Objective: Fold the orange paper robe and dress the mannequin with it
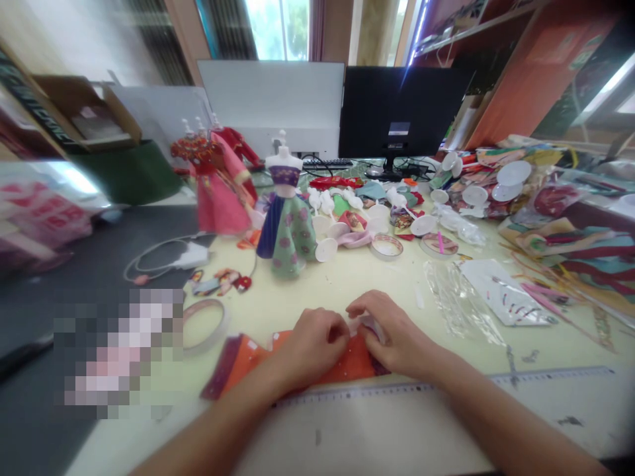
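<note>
Partly under both hands (317, 338) (397, 335), orange cloth (354, 362).

Seeing a black rectangular monitor (367, 109) standing beside a white rectangular panel (270, 96); also seeing an open brown cardboard box (120, 114).

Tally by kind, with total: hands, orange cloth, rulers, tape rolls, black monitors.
Hands: 2
Orange cloth: 1
Ruler: 1
Tape rolls: 3
Black monitor: 1
Total: 8

2 hands (315, 340), 1 orange cloth (350, 362), 3 tape rolls (387, 256).
</note>
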`<control>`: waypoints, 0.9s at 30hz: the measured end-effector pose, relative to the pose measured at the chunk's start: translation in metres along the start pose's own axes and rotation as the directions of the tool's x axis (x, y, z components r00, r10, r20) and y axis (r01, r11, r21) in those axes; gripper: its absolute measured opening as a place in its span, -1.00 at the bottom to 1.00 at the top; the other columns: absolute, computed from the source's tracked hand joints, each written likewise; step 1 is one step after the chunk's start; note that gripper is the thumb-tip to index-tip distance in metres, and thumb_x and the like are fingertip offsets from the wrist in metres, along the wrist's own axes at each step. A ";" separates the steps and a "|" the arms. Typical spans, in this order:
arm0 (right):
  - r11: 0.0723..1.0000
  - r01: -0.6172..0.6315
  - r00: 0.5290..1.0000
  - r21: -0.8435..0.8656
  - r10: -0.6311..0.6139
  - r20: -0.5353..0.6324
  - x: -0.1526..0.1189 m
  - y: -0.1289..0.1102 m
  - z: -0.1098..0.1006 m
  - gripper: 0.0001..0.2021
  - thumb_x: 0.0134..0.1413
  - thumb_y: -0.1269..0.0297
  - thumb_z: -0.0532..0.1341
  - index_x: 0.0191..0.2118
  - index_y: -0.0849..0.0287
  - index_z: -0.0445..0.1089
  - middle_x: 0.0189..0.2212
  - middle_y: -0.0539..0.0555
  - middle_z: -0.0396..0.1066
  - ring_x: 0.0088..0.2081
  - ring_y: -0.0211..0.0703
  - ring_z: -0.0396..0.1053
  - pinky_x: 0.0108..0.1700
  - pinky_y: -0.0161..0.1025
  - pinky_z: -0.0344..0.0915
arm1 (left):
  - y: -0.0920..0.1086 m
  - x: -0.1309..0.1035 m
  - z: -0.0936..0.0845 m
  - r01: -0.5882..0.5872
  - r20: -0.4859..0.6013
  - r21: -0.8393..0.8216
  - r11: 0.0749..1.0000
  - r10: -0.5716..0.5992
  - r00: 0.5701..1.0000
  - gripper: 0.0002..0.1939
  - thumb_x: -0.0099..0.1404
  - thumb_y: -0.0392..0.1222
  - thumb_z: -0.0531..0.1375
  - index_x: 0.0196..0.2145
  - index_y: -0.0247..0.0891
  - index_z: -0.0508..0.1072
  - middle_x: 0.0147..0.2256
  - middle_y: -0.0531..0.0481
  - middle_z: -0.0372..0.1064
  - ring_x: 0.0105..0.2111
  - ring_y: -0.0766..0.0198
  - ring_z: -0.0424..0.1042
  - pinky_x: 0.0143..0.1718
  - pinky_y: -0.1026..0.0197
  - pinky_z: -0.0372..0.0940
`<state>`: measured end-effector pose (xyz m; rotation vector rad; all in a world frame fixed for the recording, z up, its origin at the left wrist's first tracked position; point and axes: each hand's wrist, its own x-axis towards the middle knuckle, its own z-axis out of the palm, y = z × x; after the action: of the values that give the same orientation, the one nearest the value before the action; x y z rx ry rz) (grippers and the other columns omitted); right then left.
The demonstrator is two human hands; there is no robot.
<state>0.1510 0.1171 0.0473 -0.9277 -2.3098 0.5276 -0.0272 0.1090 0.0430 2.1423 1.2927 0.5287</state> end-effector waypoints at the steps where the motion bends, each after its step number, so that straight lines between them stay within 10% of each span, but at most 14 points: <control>1: 1.000 0.012 1.000 -0.011 -0.012 -0.020 0.000 -0.002 -0.002 -0.72 -0.14 0.61 0.04 -0.25 0.20 0.24 -0.31 0.10 0.28 -0.22 -0.12 0.19 -0.15 -0.16 0.16 | 0.000 0.000 0.000 0.006 -0.001 -0.003 1.000 -0.006 1.000 -0.79 0.07 -0.36 0.01 -0.50 -0.27 0.44 -0.48 0.04 0.43 -0.45 0.34 0.32 -0.38 0.30 0.14; 27: 0.959 -0.139 0.969 -0.248 0.183 0.164 -0.004 -0.006 0.007 -0.88 -0.05 0.48 0.05 -0.50 0.20 0.28 -0.53 -0.03 0.30 -0.51 -0.31 0.19 -0.43 -0.36 0.04 | -0.002 0.001 -0.001 -0.020 0.046 -0.079 0.997 0.024 0.999 -0.78 0.14 -0.34 0.01 -0.48 -0.27 0.44 -0.51 0.07 0.39 -0.46 0.36 0.28 -0.38 0.30 0.13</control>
<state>0.1458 0.1096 0.0442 -1.2354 -2.5178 0.4288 -0.0286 0.1105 0.0425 2.0943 1.2046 0.5269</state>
